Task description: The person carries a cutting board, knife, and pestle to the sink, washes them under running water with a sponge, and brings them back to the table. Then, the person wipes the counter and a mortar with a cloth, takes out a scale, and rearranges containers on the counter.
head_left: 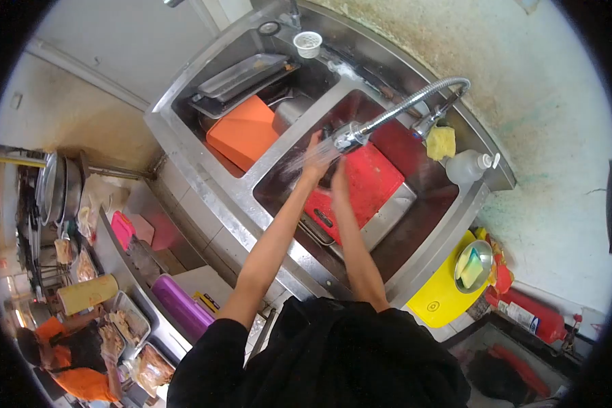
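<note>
A red cutting board (370,187) with a handle slot lies tilted in the right sink basin, over a metal pan (396,204). My left hand (314,165) is under the spray head (350,138), with water running across its fingers and blurring them. Close beside it, my right hand (340,182) is over the board's left part, its fingers smeared by motion. Something dark shows between the two hands; I cannot tell what it is. The spray head hangs from a coiled metal faucet hose (415,97).
The left basin holds an orange board (245,129) and metal trays (245,76). A yellow sponge (441,143) and a soap bottle (466,167) stand on the right ledge. A metal bowl (474,266) sits on a yellow lid. Another person (68,360) works at a food counter, lower left.
</note>
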Available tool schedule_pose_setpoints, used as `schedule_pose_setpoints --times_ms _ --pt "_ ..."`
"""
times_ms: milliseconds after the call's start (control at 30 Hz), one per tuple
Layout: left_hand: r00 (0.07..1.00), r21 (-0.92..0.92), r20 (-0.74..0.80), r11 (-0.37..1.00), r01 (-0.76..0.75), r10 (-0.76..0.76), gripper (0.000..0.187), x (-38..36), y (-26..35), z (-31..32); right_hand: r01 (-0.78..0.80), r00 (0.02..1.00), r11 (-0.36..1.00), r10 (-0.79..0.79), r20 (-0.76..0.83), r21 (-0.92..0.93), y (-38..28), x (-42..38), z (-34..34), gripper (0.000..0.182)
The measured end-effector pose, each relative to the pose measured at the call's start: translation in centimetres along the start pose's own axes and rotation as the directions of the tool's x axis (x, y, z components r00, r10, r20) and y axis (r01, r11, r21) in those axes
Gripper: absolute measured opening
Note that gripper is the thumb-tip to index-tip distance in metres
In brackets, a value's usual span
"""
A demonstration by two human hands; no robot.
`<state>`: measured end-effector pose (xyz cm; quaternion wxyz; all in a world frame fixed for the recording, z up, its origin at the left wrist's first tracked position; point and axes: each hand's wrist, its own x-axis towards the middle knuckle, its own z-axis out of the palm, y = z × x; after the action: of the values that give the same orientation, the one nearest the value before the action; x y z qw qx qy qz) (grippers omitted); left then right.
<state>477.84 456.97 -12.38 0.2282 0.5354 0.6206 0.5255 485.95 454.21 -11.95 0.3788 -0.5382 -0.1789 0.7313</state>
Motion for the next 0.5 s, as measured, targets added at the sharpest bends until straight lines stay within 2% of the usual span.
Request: schedule_pose_setpoints --times_ms 33,67,100,133,233,267,333,367,400,433,467,500 --pt "0.957 -0.163 0.123 0.946 0.28 -0.262 0.059 0.9 1.2 -0.3 0.242 0.965 0.952 -0.257 -0.059 -0.188 0.9 0.3 0.8 0.059" --pt "0.832 -0.279 0.281 0.789 0.547 -0.478 0.061 2.0 2.2 -1.2 0.441 0.863 0.812 -0.5 -0.067 -0.383 2.1 0.9 1.2 0.062" --pt "0.634 -0.328 0.453 0.544 0.772 -0.627 0.064 2.4 3.0 -2.2 0.57 0.715 0.599 -0.699 -0.02 -0.563 3.0 1.1 0.9 0.065" --pt "0.621 -0.292 0.498 0.557 0.777 -0.605 0.067 1.9 4.0 -3.1 0.457 0.852 0.711 -0.522 0.033 -0.534 2.1 1.0 0.9 0.074" --pt "0.85 -0.448 0.288 0.722 0.527 -0.442 0.056 -0.8 2.9 -2.0 0.581 0.732 0.6 -0.681 0.03 -0.551 2.4 3.6 1.5 0.076" --pt "0.817 -0.421 0.264 0.7 0.576 -0.513 0.052 -1.4 4.0 -2.2 0.528 0.817 0.7 -0.572 0.063 -0.481 2.2 4.3 1.5 0.074" --pt "0.933 -0.108 0.107 0.929 0.354 -0.343 0.051 -3.6 0.7 -1.6 0.371 0.928 0.862 -0.332 0.167 -0.346 1.7 5.5 1.2 0.069" --pt "0.947 -0.07 -0.003 0.945 0.321 -0.322 0.051 -4.0 0.5 -1.3 0.324 0.939 0.943 -0.311 0.146 -0.076 1.6 5.2 1.5 0.065" --pt "0.948 -0.025 -0.113 0.955 0.295 -0.296 0.051 -4.3 0.3 -1.0 0.257 0.948 0.946 -0.287 0.139 0.199 1.4 4.9 1.9 0.061" --pt "0.888 -0.13 -0.27 0.928 0.35 -0.373 0.051 -4.4 2.1 0.0 0.165 0.957 0.874 -0.254 0.141 0.456 0.9 3.9 2.6 0.058" --pt "0.846 -0.334 -0.238 0.858 0.39 -0.477 0.051 -4.3 2.1 0.0 0.154 0.986 0.865 -0.167 -0.015 0.478 -2.1 -0.7 4.3 0.052" --pt "0.793 -0.522 -0.203 0.748 0.409 -0.575 0.051 -4.2 2.3 -0.1 0.128 0.981 0.849 -0.184 0.059 0.513 -2.0 -0.4 4.2 0.052"
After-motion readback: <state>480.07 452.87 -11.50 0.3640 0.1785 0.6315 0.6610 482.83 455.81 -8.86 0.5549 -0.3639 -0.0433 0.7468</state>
